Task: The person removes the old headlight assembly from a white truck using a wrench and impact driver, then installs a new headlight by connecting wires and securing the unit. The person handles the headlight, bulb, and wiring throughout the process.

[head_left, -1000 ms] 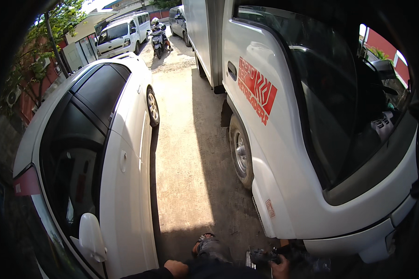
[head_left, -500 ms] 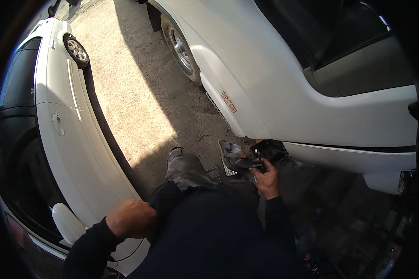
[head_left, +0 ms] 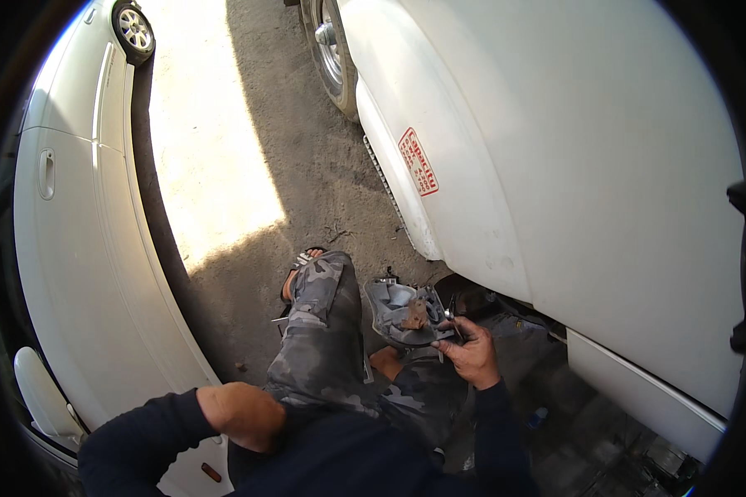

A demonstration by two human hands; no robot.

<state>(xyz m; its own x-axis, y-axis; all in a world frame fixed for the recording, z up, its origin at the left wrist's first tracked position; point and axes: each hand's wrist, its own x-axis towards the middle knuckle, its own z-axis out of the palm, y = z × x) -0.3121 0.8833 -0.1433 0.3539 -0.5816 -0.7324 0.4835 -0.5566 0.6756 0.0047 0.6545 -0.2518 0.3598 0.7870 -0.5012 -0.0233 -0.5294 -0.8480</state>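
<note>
My right hand (head_left: 471, 354) is closed on the near right rim of a grey housing (head_left: 398, 306) with uneven compartments, metal fittings and a rusty brown piece on it; it is held above the ground beside the white truck's lower body. At my waist, my left hand (head_left: 242, 410) rests against my dark shirt, its fingers out of sight. My legs in grey camouflage trousers (head_left: 307, 348) and sandaled feet show beneath me.
To my left stands a white car (head_left: 66, 215) with its side mirror (head_left: 41, 389). The white truck body (head_left: 580, 166) fills the right, with a wheel (head_left: 327, 58) farther forward. Between them lies concrete ground (head_left: 307, 190), partly sunlit.
My view has tipped down from the lane to my body, bringing both hands higher in the picture. My left hand lies at my waist; the housing in my right hand now shows more fully.
</note>
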